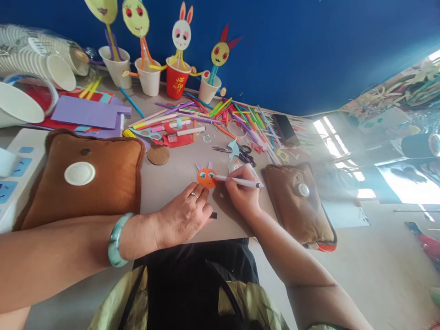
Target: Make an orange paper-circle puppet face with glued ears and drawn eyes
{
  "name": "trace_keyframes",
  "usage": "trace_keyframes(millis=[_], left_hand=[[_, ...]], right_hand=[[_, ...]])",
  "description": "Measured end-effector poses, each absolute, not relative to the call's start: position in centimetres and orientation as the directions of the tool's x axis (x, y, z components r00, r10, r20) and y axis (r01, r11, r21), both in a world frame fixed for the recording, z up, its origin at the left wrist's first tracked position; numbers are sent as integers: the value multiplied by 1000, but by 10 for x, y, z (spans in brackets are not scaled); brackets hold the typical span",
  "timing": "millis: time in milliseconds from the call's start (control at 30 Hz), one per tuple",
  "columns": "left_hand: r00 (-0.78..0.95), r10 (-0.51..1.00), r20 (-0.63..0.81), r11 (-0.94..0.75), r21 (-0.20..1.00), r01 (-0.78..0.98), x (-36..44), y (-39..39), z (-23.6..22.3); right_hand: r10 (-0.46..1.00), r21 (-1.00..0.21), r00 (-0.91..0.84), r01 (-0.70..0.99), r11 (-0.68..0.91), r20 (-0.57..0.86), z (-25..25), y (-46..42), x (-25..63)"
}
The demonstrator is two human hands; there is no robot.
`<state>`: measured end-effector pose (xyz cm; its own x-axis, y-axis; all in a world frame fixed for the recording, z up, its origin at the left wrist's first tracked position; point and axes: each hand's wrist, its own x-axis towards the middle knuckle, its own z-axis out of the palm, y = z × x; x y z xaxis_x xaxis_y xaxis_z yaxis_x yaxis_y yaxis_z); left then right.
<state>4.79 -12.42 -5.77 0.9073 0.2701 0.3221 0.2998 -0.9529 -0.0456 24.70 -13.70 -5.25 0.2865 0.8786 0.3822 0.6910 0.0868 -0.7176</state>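
My left hand [182, 213], with a ring and a jade bangle, presses its fingertips on the lower edge of a round orange paper face [205, 179]. The face has drawn eyes, a small mouth and purple ears, and lies flat on the table. A short dark end of something [213, 215] sticks out beside my left thumb; the rest is hidden by the hand. My right hand [243, 190] is closed round a white marker pen [248, 183], its tip at the face's right edge. Behind that hand lies a white tape roll [235, 167], partly covered.
Paper cups [148, 78] with stick figures stand along the blue wall. Coloured sticks [192, 112], scissors [245, 153] and a cardboard disc [158, 155] lie in front. Brown cushion-like pouches [103, 201] flank my arms. Purple paper [85, 111] and stacked cups [44, 71] are at left.
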Motion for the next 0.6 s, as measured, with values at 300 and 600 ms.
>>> trace_keyframes(millis=[300,600], left_hand=[[907,275,319,-954,-23,298,48,-124,-58],[910,281,305,-954,-15,299,48,-123,-58]], right_hand=[[892,-728,297,684,50,341,-53,-137,248],[851,-887,416,447,117,321,-56,-137,255]])
